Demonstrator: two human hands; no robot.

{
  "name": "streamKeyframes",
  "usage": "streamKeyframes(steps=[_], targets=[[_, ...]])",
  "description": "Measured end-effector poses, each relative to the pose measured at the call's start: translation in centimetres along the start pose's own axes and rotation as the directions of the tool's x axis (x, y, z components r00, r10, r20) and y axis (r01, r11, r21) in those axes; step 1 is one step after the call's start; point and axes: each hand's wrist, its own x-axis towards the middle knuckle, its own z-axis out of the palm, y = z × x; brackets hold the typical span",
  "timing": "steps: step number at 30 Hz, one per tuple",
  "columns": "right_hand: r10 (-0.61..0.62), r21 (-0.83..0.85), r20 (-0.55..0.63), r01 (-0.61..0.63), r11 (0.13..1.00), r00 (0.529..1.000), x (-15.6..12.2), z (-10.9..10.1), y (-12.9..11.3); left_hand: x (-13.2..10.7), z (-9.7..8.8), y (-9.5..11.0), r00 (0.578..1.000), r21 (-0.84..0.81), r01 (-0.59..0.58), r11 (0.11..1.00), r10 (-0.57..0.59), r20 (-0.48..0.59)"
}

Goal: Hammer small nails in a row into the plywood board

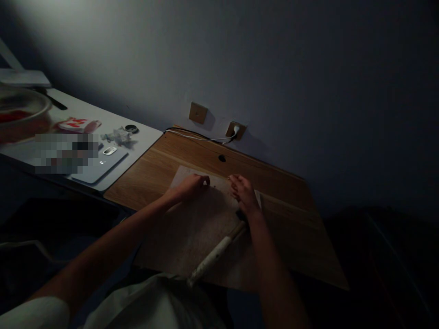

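There are two hands, one board, one long-handled tool, two wall plates, one bowl and two tabletops.

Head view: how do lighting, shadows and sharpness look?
Head view: dim, brightest at upper left on the grey wall; the square tan plugless wall plate casts a shadow rightward; the round clear bowl looks smeared; the bare left hand and bare right hand sit in gloom, detail lost.

Arms extended forward; left fingers curled; right fingers pinched together
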Motion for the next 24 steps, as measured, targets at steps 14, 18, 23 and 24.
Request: streamKeyframes(steps=[14, 18, 23, 24], targets=[[0.019, -0.402, -0.017, -0.024, 0.916, 1.0, 0.0, 2.1, 1.3, 2.0, 0.2, 0.5, 0.963, -0.414, 0.038, 0.91, -0.143, -0.227], [0.031, -0.637, 0.052, 0.01, 0.77, 0.998, -0.1, 3.0, 1.6, 1.9, -1.4, 1.4, 0.941, -0.806, 0.122, 0.579, -0.325, -0.091], [0.034, -0.778, 0.131, 0.082, 0.623, 0.991, 0.0, 3.5, 1.2, 0.0, -2.1, 2.0, 0.885, -0.94, 0.215, -0.264, -0.354, 0.302], [0.031, -0.792, 0.142, 0.095, 0.603, 0.989, 0.1, 3.5, 1.1, -0.5, -1.9, 2.1, 0.88, -0.906, 0.227, -0.358, -0.323, 0.348]])
